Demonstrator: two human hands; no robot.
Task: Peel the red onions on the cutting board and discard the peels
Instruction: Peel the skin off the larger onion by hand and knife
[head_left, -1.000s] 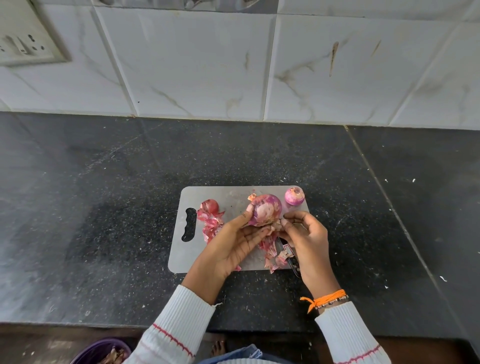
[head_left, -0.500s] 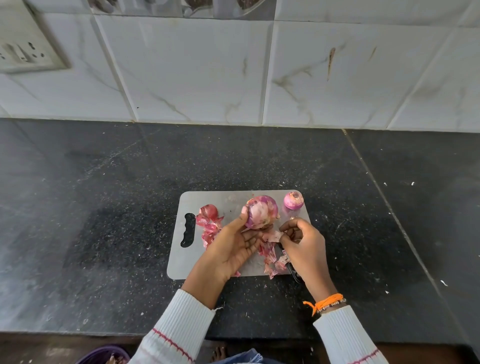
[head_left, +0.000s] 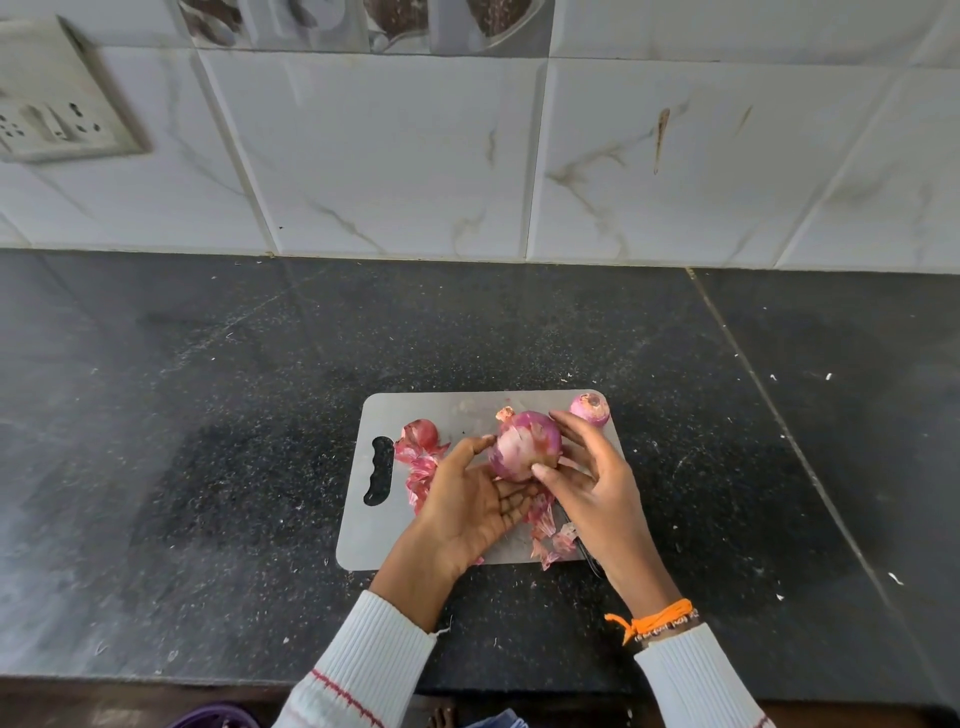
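Both hands hold the onion (head_left: 525, 446) just above the middle of the board (head_left: 457, 408): the left hand (head_left: 470, 512) cradles it from below with thumb on its side, and the right hand (head_left: 589, 480) has thumb and fingers curled round it. To finish it cleanly, I would steady it with the left, catch a loose skin edge with the right fingertips and pull toward the root, dropping scraps onto the peels (head_left: 550, 535) at the board's near edge.

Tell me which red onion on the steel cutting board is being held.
The large, partly peeled onion mid-board, held between both hands. The small onions at the far right corner and left lie untouched.
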